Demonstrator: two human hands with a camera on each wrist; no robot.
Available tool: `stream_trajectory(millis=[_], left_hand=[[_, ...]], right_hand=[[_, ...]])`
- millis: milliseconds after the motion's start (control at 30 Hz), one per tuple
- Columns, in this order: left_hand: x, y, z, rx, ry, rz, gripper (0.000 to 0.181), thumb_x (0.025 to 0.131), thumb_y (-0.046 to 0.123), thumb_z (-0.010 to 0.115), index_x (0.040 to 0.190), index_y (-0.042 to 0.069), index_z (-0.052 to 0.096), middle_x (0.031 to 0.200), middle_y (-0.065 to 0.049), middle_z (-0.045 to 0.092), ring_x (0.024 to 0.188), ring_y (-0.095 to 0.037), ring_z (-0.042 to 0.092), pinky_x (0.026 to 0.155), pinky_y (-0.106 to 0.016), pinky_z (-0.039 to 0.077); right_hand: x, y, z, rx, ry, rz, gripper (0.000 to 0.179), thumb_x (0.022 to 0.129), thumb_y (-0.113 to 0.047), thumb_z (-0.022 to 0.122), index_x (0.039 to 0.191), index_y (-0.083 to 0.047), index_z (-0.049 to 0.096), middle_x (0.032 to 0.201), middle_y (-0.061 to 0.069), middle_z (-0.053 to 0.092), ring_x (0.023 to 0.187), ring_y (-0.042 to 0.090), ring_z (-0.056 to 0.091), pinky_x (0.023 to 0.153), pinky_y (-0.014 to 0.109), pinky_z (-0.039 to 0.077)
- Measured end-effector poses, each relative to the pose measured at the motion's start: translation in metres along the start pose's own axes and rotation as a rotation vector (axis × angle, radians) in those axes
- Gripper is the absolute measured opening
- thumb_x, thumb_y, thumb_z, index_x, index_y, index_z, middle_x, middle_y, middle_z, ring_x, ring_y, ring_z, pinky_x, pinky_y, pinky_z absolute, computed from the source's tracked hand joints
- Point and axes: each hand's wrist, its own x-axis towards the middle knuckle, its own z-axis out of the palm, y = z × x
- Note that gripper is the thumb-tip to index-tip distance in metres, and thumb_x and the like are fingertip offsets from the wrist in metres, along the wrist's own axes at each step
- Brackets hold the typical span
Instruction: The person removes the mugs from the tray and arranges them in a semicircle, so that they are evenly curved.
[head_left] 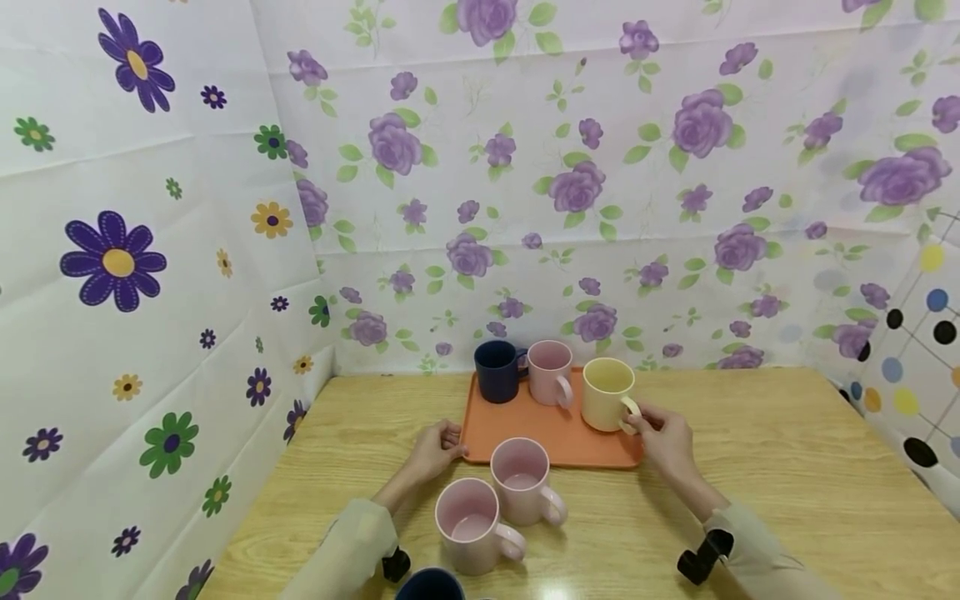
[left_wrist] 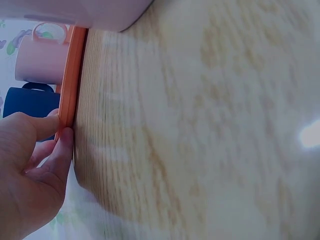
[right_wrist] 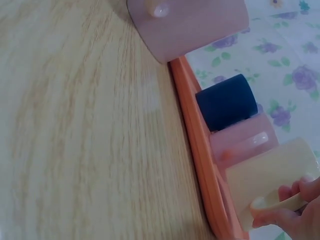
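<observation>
An orange tray [head_left: 483,429] lies on the table, its front left corner pinched between the thumb and fingers of my left hand [head_left: 435,452]. With my right hand [head_left: 667,440] I grip the handle of a yellow mug [head_left: 606,396], which is upright over the tray's right part; in the right wrist view, thumb and fingers close on that handle [right_wrist: 280,202]. Along the tray's back, left of the yellow mug, stand a navy mug [head_left: 497,373] and a pink mug [head_left: 549,375], both upright.
Two more pink mugs, one nearer me [head_left: 467,533] and one just behind it [head_left: 517,483], stand on the wooden table [head_left: 757,467] in front of the tray. Another navy mug [head_left: 429,586] is cut off at the bottom edge. Flowered cloth [head_left: 525,208] hangs behind the table.
</observation>
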Motion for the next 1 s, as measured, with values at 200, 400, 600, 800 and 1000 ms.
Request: stream_trajectory(millis=[200, 400, 600, 800, 1000], left_hand=[[0.001, -0.004, 0.000, 0.007, 0.008, -0.015, 0.029, 0.083, -0.002, 0.071, 0.107, -0.011, 0.058, 0.090, -0.019, 0.065, 0.077, -0.018, 0.062, 0.068, -0.022, 0.055], [0.003, -0.005, 0.001, 0.008, 0.003, -0.025, 0.028, 0.082, -0.002, 0.072, 0.106, -0.009, 0.059, 0.090, -0.017, 0.065, 0.078, -0.018, 0.062, 0.068, -0.021, 0.055], [0.005, -0.004, 0.000, 0.010, 0.009, -0.015, 0.027, 0.082, -0.002, 0.071, 0.105, -0.009, 0.059, 0.090, -0.017, 0.065, 0.079, -0.019, 0.063, 0.069, -0.023, 0.056], [0.006, -0.005, 0.000, 0.004, 0.009, -0.017, 0.027, 0.082, -0.002, 0.071, 0.105, -0.008, 0.059, 0.090, -0.016, 0.066, 0.078, -0.018, 0.062, 0.069, -0.023, 0.056], [0.002, -0.006, 0.001, 0.024, 0.006, -0.015, 0.028, 0.082, -0.001, 0.072, 0.106, -0.008, 0.059, 0.090, -0.017, 0.065, 0.079, -0.018, 0.063, 0.070, -0.025, 0.057]], right_hand=[[-0.009, -0.009, -0.005, 0.011, -0.038, -0.013, 0.023, 0.092, -0.008, 0.064, 0.112, 0.003, 0.069, 0.097, 0.021, 0.072, 0.072, 0.008, 0.063, 0.053, 0.016, 0.048], [-0.018, -0.014, -0.013, 0.073, -0.125, -0.020, 0.027, 0.092, -0.005, 0.062, 0.117, 0.007, 0.065, 0.102, 0.023, 0.072, 0.081, 0.005, 0.066, 0.065, 0.022, 0.057], [-0.028, -0.016, -0.021, 0.150, -0.223, 0.004, 0.032, 0.094, -0.004, 0.059, 0.123, 0.010, 0.059, 0.106, 0.024, 0.070, 0.089, 0.012, 0.071, 0.077, 0.027, 0.060], [-0.038, -0.021, -0.025, 0.166, -0.265, 0.007, 0.032, 0.094, -0.002, 0.059, 0.122, 0.012, 0.059, 0.105, 0.025, 0.070, 0.090, 0.016, 0.071, 0.079, 0.030, 0.060], [-0.047, -0.020, -0.028, 0.165, -0.329, -0.002, 0.031, 0.093, -0.002, 0.060, 0.122, 0.012, 0.059, 0.106, 0.025, 0.070, 0.091, 0.011, 0.070, 0.081, 0.032, 0.059]])
